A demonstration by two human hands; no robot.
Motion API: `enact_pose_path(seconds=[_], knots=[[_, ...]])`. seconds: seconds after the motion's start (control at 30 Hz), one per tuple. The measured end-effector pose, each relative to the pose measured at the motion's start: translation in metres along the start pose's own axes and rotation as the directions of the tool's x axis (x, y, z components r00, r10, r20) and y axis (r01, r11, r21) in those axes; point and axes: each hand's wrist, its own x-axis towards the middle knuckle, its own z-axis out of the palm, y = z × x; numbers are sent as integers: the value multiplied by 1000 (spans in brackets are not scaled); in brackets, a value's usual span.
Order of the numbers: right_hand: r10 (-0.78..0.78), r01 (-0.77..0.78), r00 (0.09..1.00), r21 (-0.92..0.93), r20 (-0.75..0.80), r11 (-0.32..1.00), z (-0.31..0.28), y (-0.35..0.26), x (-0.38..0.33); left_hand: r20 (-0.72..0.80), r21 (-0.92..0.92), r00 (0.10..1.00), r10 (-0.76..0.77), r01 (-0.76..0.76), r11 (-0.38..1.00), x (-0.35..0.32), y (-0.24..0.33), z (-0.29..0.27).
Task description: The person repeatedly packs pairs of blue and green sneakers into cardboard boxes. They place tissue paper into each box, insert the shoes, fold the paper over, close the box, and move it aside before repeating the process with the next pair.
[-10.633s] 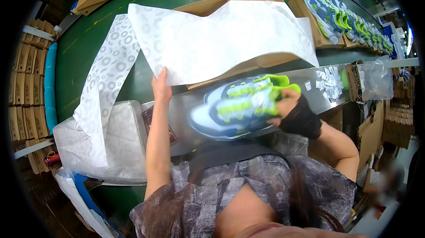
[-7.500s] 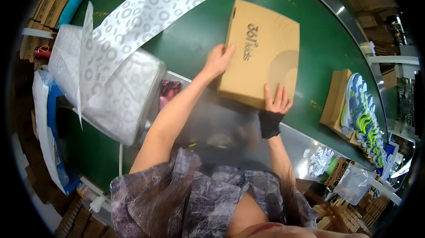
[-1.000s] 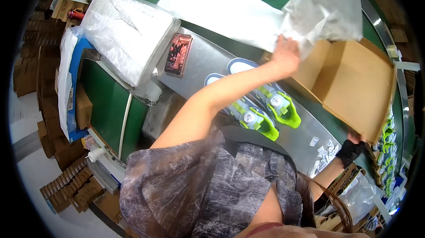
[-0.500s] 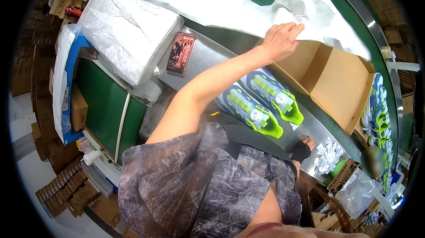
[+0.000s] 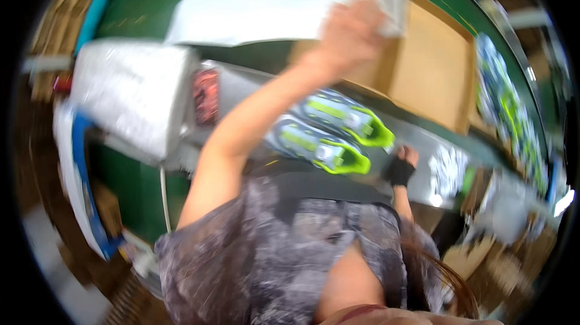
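Observation:
My left hand [image 5: 353, 33] is stretched over the open cardboard shoebox [image 5: 432, 80], blurred by motion. It is closed on a white paper sheet [image 5: 232, 13], which spreads out to the left and rises behind the hand. Under my forearm a pair of blue-grey shoes [image 5: 317, 143] with bright green collars and straps lies side by side on the metal surface. To the right of their heels rests my right hand [image 5: 409, 156], with a black wrist band and curled fingers. Whatever its fingers may hold is hidden.
A plastic-wrapped white stack [image 5: 133, 98] stands at left beside a phone [image 5: 206, 96] with a lit screen. Small white packets [image 5: 447, 171] are heaped at right. More blue and green shoes [image 5: 510, 110] line up beyond the box. A blue-edged frame [image 5: 84, 168] stands far left.
My left hand has drawn the paper leftward, uncovering more of the box's right side. The whole view has shifted, moving most things left in the picture. My right hand stays near the shoes.

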Motion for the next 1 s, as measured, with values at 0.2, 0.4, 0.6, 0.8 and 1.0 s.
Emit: enact_pose_path(seconds=[0.2, 0.4, 0.6, 0.8, 1.0], knots=[[279, -257, 892, 109, -355, 960, -17, 18, 15, 33, 49, 997, -66, 65, 997, 1, -11, -26], [15, -3, 999, 233, -48, 972, -27, -29, 18, 160, 45, 978, -131, 125, 991, -3, 7, -4], [-117, 140, 987, 212, -114, 967, -8, -48, 12, 252, 82, 966, 53, -76, 994, 9, 27, 8], [-322, 360, 931, 284, -172, 888, -111, -175, 101, 147, -31, 985, 95, -91, 995, 25, 51, 19], [-176, 280, 959, 665, -221, 692, -106, -201, 166, 191, -13, 962, 196, -197, 980, -3, 72, 57]])
